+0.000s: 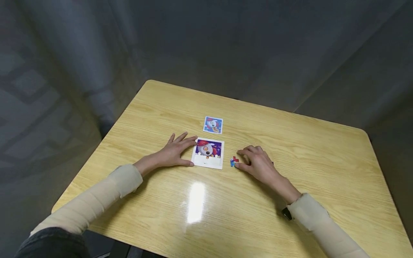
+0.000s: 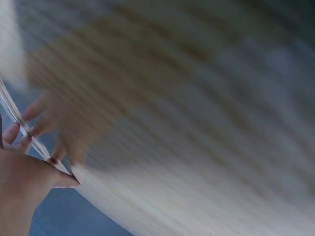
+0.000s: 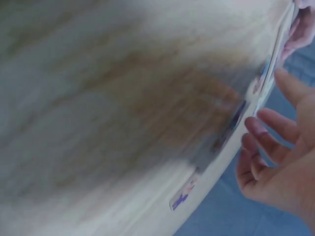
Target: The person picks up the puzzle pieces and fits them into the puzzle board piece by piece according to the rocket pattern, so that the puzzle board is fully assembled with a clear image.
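In the head view, a white-bordered jigsaw board lies on the table, its upper part filled with a purple picture of a white rocket and its lower part bare white. My left hand has its fingers spread, thumb and index fingertips at the board's left edge. To the right of the board lie small red and blue jigsaw pieces. My right hand is over their right side, thumb tip overlapping them and index finger bent above. The right wrist view shows that thumb and the loosely bent fingers apart.
Behind the board lies a small square picture card with a similar rocket. The wooden table has a bright light reflection near its front. Dark grey curtains hang around the far and side edges.
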Motion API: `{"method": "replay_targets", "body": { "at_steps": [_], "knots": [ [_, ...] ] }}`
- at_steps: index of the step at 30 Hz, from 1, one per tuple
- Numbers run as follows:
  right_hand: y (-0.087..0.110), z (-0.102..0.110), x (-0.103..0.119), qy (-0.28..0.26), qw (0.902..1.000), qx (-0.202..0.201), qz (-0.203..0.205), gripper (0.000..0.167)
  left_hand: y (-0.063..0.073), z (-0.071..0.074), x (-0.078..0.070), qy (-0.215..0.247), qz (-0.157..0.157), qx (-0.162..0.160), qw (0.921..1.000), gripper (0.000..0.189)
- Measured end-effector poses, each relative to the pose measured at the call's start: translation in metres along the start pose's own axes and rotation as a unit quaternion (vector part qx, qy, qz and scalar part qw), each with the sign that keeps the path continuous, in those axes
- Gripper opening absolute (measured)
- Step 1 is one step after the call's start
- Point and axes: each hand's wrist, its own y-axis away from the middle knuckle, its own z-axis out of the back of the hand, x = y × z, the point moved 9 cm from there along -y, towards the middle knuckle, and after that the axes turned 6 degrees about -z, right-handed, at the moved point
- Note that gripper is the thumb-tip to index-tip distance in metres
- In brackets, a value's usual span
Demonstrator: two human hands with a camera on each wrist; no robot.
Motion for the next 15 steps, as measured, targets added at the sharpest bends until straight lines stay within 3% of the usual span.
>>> {"method": "replay_targets", "body": {
  "at_steps": [4, 10, 15],
  "knots": [
    [0.0005, -0.0097, 0.0006, 0.002, 0.9997, 0.022, 0.006, 0.050, 0.0021, -0.0033, 0.0005, 0.007, -0.002, 0.002, 1.0000, 0.078],
    [-0.0018, -0.0124, 0.0001, -0.027, 0.9996, 0.006, 0.007, 0.039, 0.0024, -0.0033, -0.0003, 0.008, -0.002, 0.003, 1.0000, 0.079],
    [-0.0059, -0.0124, -0.0010, -0.057, 0.9982, 0.016, -0.009, 0.039, 0.0023, 0.0012, -0.0004, 0.002, -0.003, 0.000, 1.0000, 0.079]
  ]
}}
